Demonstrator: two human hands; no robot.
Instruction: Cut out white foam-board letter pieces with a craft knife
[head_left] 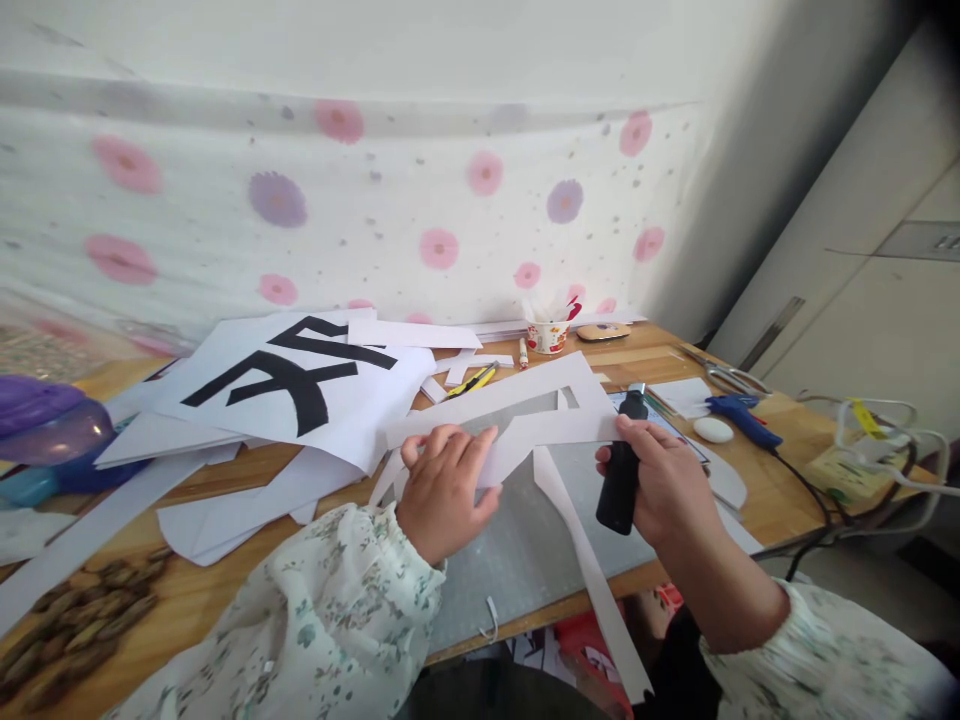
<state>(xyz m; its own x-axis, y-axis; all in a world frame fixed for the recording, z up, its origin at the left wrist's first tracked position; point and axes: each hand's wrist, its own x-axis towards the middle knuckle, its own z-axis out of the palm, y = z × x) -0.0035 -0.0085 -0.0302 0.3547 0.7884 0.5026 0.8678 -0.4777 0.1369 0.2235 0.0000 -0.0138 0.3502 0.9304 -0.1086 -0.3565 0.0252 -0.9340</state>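
Note:
A white cut-out paper shape (570, 428) with an opening in it lies over a grey cutting mat (480, 590). My left hand (448, 490) rests on its left part, fingers spread and bent. In my right hand (660, 470) is a black handheld tool (619, 480) with a metal tip, held upright beside the paper's right end; the thumb and fingers are wrapped round it. A long white strip (589, 560) hangs from the mat over the table's front edge. Behind the paper is a yellow craft knife (472, 381).
Sheets with black characters (285, 385) lie at the left, near brown pods (90, 620) and a purple object (49, 420). A decorated cup (547, 335) stands at the back. Blue glue gun (746, 418), scissors (724, 375) and white oval object (712, 430) are at right.

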